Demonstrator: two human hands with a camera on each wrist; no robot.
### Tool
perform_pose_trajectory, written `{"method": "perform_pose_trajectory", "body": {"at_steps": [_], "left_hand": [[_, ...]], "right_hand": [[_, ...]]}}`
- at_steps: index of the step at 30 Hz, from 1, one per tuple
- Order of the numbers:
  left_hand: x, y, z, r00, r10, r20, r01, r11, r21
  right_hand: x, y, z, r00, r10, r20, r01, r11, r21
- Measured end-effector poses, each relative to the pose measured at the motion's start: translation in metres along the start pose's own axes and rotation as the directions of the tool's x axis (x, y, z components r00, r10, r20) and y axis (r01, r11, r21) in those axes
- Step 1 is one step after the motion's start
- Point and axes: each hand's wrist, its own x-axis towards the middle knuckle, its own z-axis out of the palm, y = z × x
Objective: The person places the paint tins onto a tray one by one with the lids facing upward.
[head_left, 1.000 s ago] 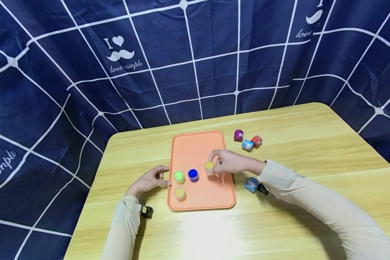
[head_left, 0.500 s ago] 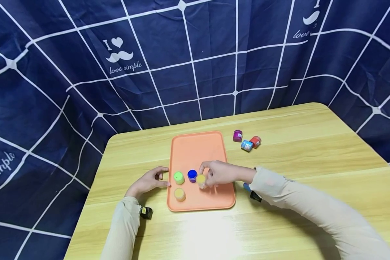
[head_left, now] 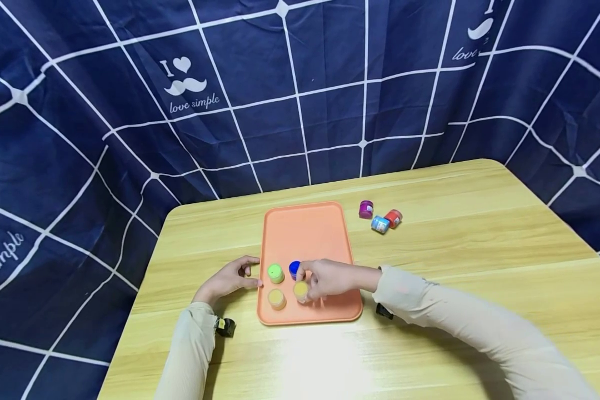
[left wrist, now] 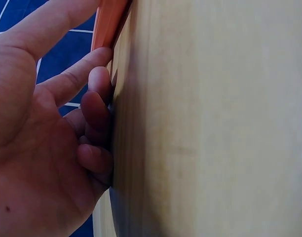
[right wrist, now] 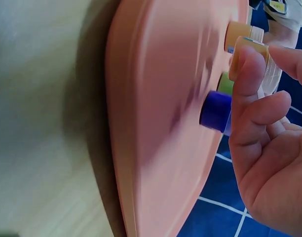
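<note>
Only head, right-wrist views — yellow jar

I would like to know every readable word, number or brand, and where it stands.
"I" with a heart, then "love simple": dark blue cloth, upper left.
"simple": same cloth, left edge.
"I" (cut off) and "love": same cloth, upper right.
Labels on purple jar, light blue jar and red jar: too small to read.
Yellow wrist sticker: unreadable.

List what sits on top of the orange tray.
The orange tray bears a green jar, a yellow jar and a blue jar partly hidden by the right hand, which pinches a second yellow jar over the tray. The surface beneath the jars is covered.
</note>
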Motion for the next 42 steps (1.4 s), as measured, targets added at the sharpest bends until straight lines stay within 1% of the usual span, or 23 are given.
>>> {"method": "perform_pose_trajectory", "body": {"at_steps": [9, 16, 18, 22, 30, 35, 42], "left_hand": [[0.000, 0.001, 0.000, 1.000, -0.003, 0.008, 0.003, 1.000, -0.002], [0.000, 0.003, 0.001, 1.000, -0.011, 0.001, 0.011, 1.000, 0.001], [0.001, 0.003, 0.001, 1.000, -0.003, 0.003, 0.003, 1.000, 0.004], [0.000, 0.002, 0.001, 1.000, 0.002, 0.004, -0.002, 1.000, -0.001], [-0.001, -0.001, 0.001, 1.000, -0.001, -0.005, 0.001, 1.000, -0.007], [0.000, -0.004, 0.001, 1.000, -0.002, -0.013, 0.002, 1.000, -0.004], [0.000, -0.002, 0.001, 1.000, -0.002, -0.011, 0.002, 1.000, -0.004]], "right_hand": [[0.006, 0.003, 0.009, 1.000, -0.002, 0.005, 0.002, 1.000, -0.009], [0.008, 0.003, 0.013, 1.000, -0.003, -0.025, 0.002, 0.999, -0.042], [0.009, 0.003, 0.014, 0.999, 0.004, -0.034, -0.006, 0.999, -0.044], [0.008, 0.004, 0.015, 0.999, 0.018, -0.038, -0.019, 1.000, -0.011], [0.005, 0.004, 0.014, 0.999, 0.034, -0.016, -0.033, 0.998, 0.062], [0.007, 0.007, 0.014, 1.000, 0.017, -0.007, -0.016, 0.997, 0.069], [0.007, 0.006, 0.014, 1.000, 0.028, -0.007, -0.027, 0.998, 0.053]]}}
